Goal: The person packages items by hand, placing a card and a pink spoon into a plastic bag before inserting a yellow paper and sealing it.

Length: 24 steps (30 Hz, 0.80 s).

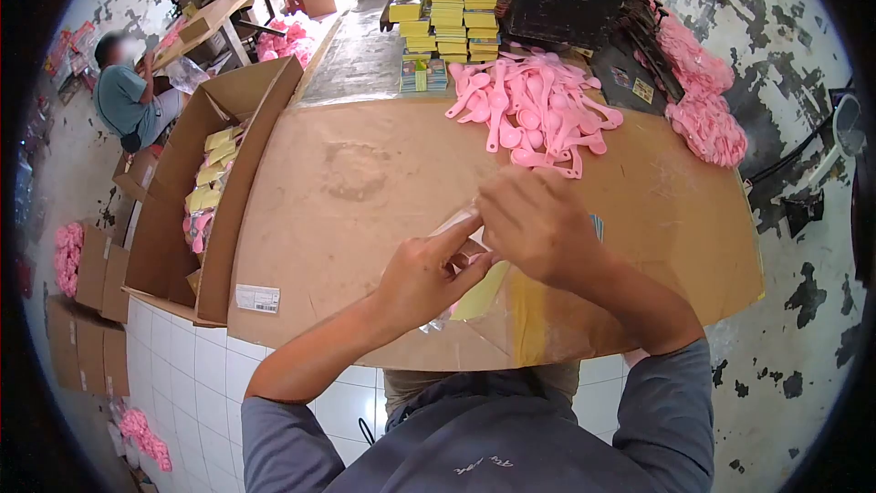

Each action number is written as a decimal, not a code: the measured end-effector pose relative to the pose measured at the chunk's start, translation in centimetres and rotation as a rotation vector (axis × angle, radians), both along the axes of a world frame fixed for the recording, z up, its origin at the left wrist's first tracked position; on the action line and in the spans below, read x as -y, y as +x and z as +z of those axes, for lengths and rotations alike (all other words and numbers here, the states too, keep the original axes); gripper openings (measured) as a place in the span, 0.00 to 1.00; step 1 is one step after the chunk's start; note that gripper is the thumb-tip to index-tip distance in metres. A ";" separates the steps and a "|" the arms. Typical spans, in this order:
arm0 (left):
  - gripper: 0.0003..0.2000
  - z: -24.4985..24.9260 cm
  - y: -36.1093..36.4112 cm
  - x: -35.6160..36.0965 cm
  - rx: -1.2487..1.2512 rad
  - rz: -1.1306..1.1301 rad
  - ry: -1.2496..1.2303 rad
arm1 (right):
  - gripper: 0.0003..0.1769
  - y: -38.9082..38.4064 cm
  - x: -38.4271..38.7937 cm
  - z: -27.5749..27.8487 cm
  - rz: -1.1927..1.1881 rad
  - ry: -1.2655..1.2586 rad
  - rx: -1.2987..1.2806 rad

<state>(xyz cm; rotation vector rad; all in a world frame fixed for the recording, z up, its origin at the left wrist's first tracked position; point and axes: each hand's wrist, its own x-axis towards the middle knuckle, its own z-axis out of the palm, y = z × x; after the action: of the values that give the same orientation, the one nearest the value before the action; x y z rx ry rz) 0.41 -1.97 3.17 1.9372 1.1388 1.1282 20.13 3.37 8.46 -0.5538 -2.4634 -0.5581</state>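
My left hand (422, 276) is closed, with thumb and fingers pinching a clear plastic bag (434, 322). A pale yellow card (480, 298) shows below the fingers, in or against the bag. My right hand (537, 226) is curled just above and right of the left one, at the bag's upper end. It is slightly blurred, and what its fingertips grip is hidden. Beyond the hands lies a pile of pink plastic spoons (534, 110). The edge of some printed cards (597, 225) peeks out beside my right wrist.
A cardboard sheet (319, 228) covers the table. At left stands a long open carton (155, 237) holding filled packets (212, 164). Stacks of yellow cards (449, 18) rise at the back beside a black box (570, 0). Pink bundles (707, 128) lie right. Another person (128, 100) sits far left.
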 end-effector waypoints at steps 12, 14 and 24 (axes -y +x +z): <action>0.13 -0.3 -1.2 -1.5 0.501 -0.109 -0.404 | 0.06 25.6 -7.0 1.8 0.374 -1.633 -0.921; 0.13 0.2 -1.1 -1.4 0.531 -0.104 -0.436 | 0.13 30.8 -8.8 -0.5 0.069 -1.499 -1.121; 0.19 -0.1 -1.1 -1.9 0.560 -0.032 -0.424 | 0.24 24.7 -6.8 -2.6 -0.809 -0.215 -0.417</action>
<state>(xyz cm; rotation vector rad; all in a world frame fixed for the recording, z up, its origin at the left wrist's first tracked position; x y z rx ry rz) -0.72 -0.03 3.05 1.2079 0.9331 1.1925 44.84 10.19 5.85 -1.6012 -1.8441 -0.4088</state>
